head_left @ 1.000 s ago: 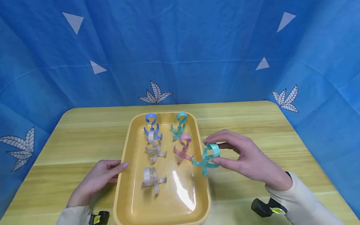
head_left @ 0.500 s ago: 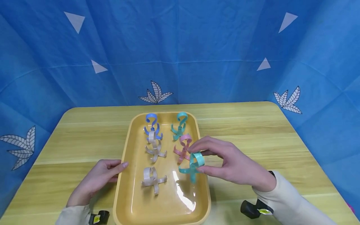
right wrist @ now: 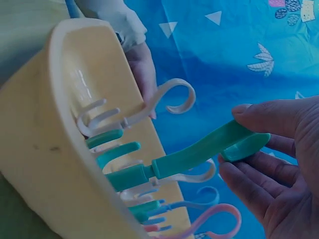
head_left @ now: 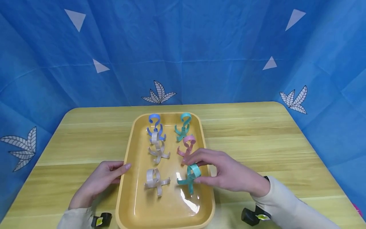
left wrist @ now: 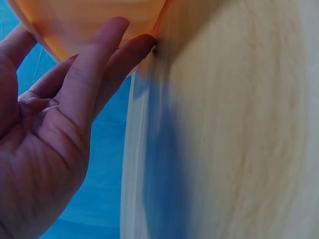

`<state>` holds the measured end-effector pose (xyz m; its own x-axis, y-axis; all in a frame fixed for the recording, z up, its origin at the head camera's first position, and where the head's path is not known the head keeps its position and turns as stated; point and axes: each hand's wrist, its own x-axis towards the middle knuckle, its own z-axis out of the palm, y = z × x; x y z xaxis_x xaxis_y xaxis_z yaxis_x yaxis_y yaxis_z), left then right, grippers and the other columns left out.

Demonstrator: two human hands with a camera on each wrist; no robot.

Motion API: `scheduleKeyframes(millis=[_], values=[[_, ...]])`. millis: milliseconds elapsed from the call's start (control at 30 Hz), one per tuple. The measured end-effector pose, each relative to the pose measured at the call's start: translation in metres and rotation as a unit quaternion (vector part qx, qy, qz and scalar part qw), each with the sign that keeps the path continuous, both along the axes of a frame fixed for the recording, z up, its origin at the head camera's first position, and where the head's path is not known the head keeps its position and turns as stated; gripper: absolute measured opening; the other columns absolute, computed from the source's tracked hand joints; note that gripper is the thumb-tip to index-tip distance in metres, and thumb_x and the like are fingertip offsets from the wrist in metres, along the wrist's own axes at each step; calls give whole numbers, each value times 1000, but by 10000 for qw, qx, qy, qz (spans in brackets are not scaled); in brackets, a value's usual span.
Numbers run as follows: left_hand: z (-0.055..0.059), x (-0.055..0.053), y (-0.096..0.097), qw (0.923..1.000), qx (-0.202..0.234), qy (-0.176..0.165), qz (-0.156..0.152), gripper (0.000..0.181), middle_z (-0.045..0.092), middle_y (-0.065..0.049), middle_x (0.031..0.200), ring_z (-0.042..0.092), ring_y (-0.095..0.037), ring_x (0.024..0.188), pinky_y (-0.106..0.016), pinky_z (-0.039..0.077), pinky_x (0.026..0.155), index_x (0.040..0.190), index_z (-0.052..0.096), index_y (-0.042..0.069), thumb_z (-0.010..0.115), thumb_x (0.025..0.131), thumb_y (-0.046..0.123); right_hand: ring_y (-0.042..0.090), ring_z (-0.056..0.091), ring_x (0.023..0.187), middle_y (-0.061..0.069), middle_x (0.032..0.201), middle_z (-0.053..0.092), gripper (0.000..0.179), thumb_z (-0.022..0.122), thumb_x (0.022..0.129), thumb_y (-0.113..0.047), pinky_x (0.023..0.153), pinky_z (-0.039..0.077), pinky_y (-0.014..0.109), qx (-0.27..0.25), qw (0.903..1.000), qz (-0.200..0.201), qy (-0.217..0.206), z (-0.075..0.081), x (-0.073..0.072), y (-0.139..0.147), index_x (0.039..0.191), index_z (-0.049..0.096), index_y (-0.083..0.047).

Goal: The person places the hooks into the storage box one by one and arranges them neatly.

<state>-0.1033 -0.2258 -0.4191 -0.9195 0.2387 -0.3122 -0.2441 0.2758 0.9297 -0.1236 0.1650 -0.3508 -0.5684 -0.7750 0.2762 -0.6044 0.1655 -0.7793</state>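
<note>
In the head view, my right hand pinches the curled top of a turquoise plastic claw hook over the near right of the yellow tray. The right wrist view shows its claws down inside the tray wall, with thumb and fingertips at the curl. At the tray's left rim, my left hand holds on, thumb over the edge and fingers outside. Beside the held hook stands a white claw hook. Farther back are another white one, a pink one, a blue one and a turquoise one.
The tray stands on a light wood-grain table. Behind and along both sides hangs a blue cloth with white triangles and leaf prints. Black wrist devices sit at both cuffs.
My right hand has moved left and nearer, bringing the turquoise hook from over the tray's right rim to lower inside it, level with the near white hook. The left hand stays at the rim.
</note>
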Motion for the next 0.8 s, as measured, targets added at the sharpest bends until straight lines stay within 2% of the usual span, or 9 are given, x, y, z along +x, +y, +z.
scheduleKeyframes(millis=[167, 367, 500, 800], values=[[-1, 2, -1, 10000, 50, 62, -11, 52, 64, -25, 116, 68, -24, 97, -37, 57, 81, 127, 53, -19, 59, 101, 25, 14, 57, 112, -4, 123, 61, 34, 72, 92, -16, 94, 49, 35, 155, 9998, 91, 39, -5, 4, -2, 125, 62, -16], [1, 5, -2, 9999, 162, -14, -37, 51, 64, -25, 116, 68, -25, 98, -38, 57, 81, 128, 52, -19, 58, 101, 25, 11, 57, 111, -8, 121, 60, 37, 75, 88, -9, 94, 48, 33, 14, 9995, 275, 173, -13, 5, -6, 122, 62, -19], [2, 5, -2, 9998, 175, -48, -38, 52, 64, -25, 117, 68, -26, 98, -38, 56, 82, 129, 51, -19, 58, 101, 25, 9, 57, 111, -11, 120, 59, 38, 76, 87, -10, 93, 48, 32, -32, 9993, 279, 233, -16, 7, -6, 121, 62, -21], [4, 3, 0, 9999, 139, -97, 5, 53, 65, -25, 116, 68, -26, 99, -37, 56, 82, 129, 52, -18, 60, 100, 26, 13, 56, 115, -7, 124, 60, 42, 77, 87, -13, 97, 47, 35, 92, 9998, 131, 131, -15, 9, -2, 126, 61, -19]])
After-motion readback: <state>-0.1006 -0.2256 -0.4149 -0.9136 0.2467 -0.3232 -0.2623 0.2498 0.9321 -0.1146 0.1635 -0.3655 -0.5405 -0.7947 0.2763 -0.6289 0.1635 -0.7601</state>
